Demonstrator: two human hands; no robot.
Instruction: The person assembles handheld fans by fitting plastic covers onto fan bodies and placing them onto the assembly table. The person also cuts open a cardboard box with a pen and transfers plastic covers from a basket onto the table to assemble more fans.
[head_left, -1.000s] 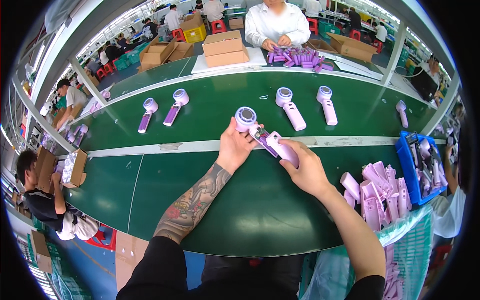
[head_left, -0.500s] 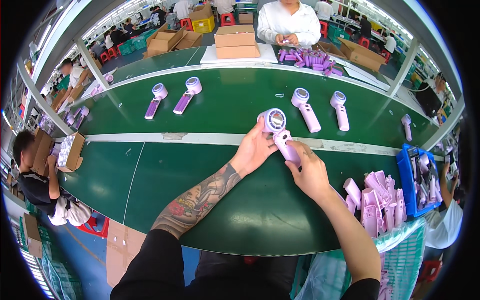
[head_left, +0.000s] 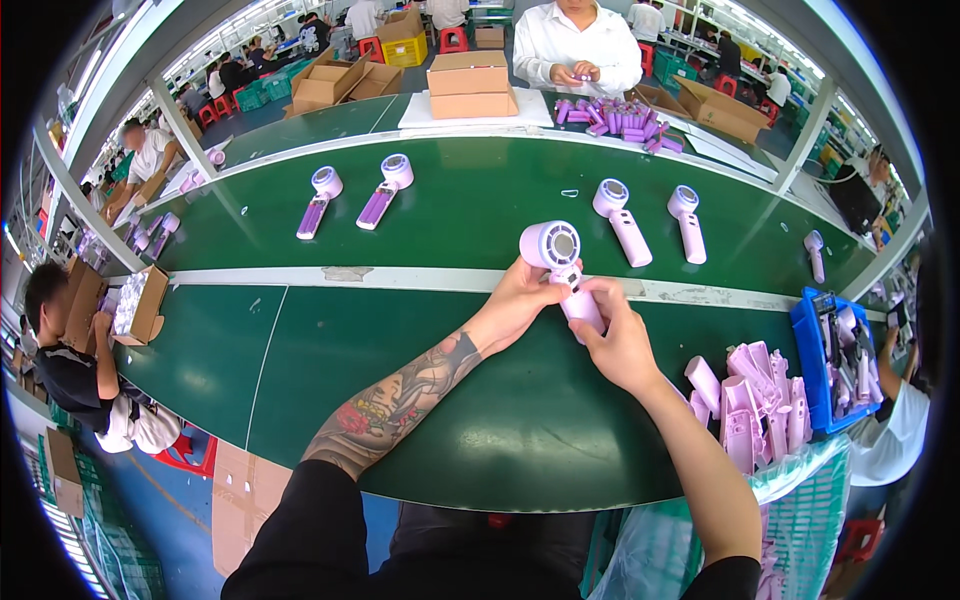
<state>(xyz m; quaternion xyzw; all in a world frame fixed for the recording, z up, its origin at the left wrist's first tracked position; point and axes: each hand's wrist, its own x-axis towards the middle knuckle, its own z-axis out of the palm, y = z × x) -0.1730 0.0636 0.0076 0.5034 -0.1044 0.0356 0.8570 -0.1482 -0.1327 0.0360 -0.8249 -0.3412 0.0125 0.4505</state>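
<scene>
A lilac handheld fan (head_left: 550, 245) is held in both hands above the near edge of the green table, its round head tilted up and away from me. My left hand (head_left: 520, 300) wraps the neck below the head, thumb across the front. My right hand (head_left: 618, 335) grips the handle lower down, between thumb and fingers. Part of the handle is hidden by my fingers. Beyond lie two closed lilac fans, one (head_left: 622, 222) and another (head_left: 687, 224). Farther left are two fans with open handles, one (head_left: 320, 202) and another (head_left: 385, 191).
Loose lilac handle shells (head_left: 755, 400) are piled at my right, beside a blue bin (head_left: 812, 365) of parts. A pale rail (head_left: 420, 279) runs across between the two green surfaces. Opposite, a person (head_left: 577, 50) works behind purple cylinders (head_left: 620, 122) and a cardboard box (head_left: 470, 82).
The fan has turned slightly in my hands, and my left thumb now lies across its neck. My right fingers have closed around the handle. Fans on the far surface have shifted slightly right.
</scene>
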